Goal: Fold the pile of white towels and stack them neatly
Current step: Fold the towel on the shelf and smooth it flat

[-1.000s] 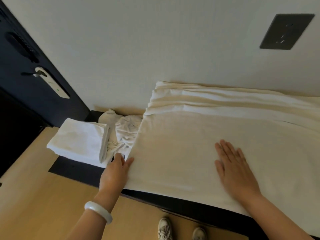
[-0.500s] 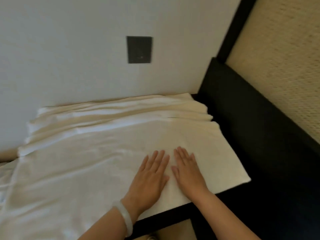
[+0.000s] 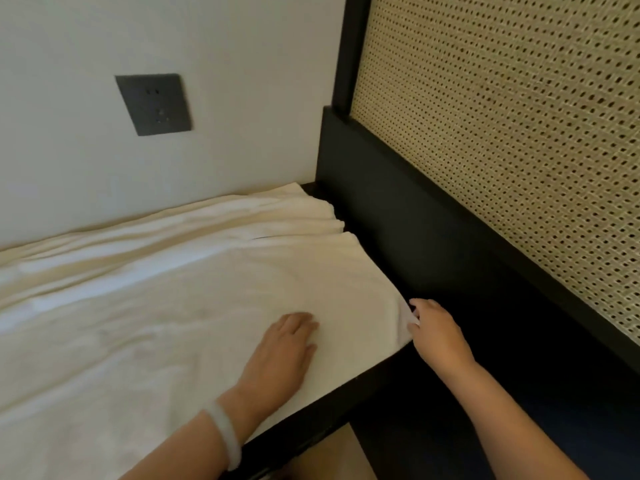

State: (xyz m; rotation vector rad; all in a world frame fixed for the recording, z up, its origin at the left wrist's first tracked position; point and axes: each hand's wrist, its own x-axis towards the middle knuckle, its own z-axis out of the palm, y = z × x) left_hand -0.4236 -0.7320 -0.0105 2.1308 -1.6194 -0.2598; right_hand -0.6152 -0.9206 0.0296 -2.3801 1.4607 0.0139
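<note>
On the tabletop, towel (image 3: 173, 323): one large white towel lies spread lengthwise. Its far long side is bunched in soft ridges against the wall, its near part is smooth, and its right end stops just short of the dark frame.
Tabletop (image 3: 311, 422): dark; only the front edge shows below the towel.
Progress: early for this towel, by my reading. It looks laid out and smoothed, and the layered ridges at the back suggest it may be doubled lengthwise, though I cannot tell for sure.
Done so far: no folded stack or unfolded pile is in view, so I cannot tell how many towels are finished.
Left to do: probably bring the right end over, fold the towel down to size and set it on a stack.
Left hand (image 3: 280, 355): flat and palm down, fingers straight and close together. It presses the towel near its right end and grips nothing.
Right hand (image 3: 438, 336): at the towel's right edge, near the front corner. Its fingers are curled and, with the thumb, they pinch the hem, which lifts slightly there.
Bracelet (image 3: 225, 434): a pale bangle on the left wrist.
Frame (image 3: 415, 220): dark wood, just right of the towel.
Cane panel (image 3: 502, 133): woven and tan, above the frame.
Wall (image 3: 242, 64): plain and pale, behind the towel.
Socket (image 3: 152, 103): a dark plate on the wall, well above the towel.
</note>
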